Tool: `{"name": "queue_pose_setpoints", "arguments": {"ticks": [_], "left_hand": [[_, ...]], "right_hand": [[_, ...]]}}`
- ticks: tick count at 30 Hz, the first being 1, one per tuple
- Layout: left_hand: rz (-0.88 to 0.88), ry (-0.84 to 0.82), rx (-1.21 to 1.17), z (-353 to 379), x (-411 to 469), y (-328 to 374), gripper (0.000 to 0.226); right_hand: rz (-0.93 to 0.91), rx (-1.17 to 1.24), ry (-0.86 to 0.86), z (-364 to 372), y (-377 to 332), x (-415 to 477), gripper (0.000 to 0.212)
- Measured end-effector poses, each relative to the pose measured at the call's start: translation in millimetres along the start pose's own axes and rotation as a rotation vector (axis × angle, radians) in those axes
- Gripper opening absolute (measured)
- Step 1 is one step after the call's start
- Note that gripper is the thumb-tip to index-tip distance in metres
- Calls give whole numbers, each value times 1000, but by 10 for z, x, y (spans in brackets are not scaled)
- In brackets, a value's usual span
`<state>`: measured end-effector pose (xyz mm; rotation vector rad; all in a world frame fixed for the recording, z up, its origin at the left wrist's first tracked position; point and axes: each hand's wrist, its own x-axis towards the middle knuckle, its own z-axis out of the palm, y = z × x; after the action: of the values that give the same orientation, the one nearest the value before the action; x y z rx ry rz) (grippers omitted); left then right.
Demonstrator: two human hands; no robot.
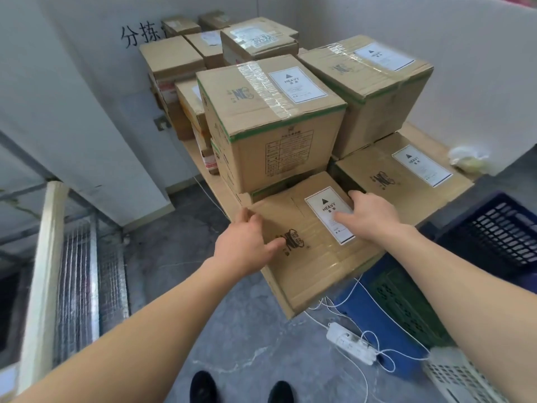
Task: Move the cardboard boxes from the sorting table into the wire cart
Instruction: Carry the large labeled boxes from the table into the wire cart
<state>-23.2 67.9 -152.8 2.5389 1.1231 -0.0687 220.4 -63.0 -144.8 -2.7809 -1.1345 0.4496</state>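
Well, on my far left the wire cart [78, 271] stood with its mesh side toward me, close enough for a short turn and drop. My left hand [247, 242] hooked its fingers over the left corner of the near box [305, 263], thumb flat on top. That box sat at the front edge of the sorting table [218, 190], its near end jutting over the floor, which I judged left room for a grip underneath. A stacked box [270, 120] rose just behind it. The HEAVY label [328, 216] explained why I used both hands. My right hand [369, 216] held the far right edge, fingertips in the gap beside the neighbouring carton. A blue crate [494, 228] sat further right.
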Motion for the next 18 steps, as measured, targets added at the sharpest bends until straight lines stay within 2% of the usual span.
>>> {"name": "queue_pose_setpoints", "arguments": {"ticks": [3,7,12,18], "left_hand": [[-64,9,-51,54,-78,0,83],[-152,21,-133,117,-184,-21,88],[-205,14,-247,200,-307,-86,90],[-402,2,-434,209,-424,-370,69]], "right_hand": [[26,82,-32,74,36,-107,79],[59,240,-107,207,52,-216,63],[59,301,-127,309,-50,-335,64],[60,362,-174,439,-304,-514,60]]}}
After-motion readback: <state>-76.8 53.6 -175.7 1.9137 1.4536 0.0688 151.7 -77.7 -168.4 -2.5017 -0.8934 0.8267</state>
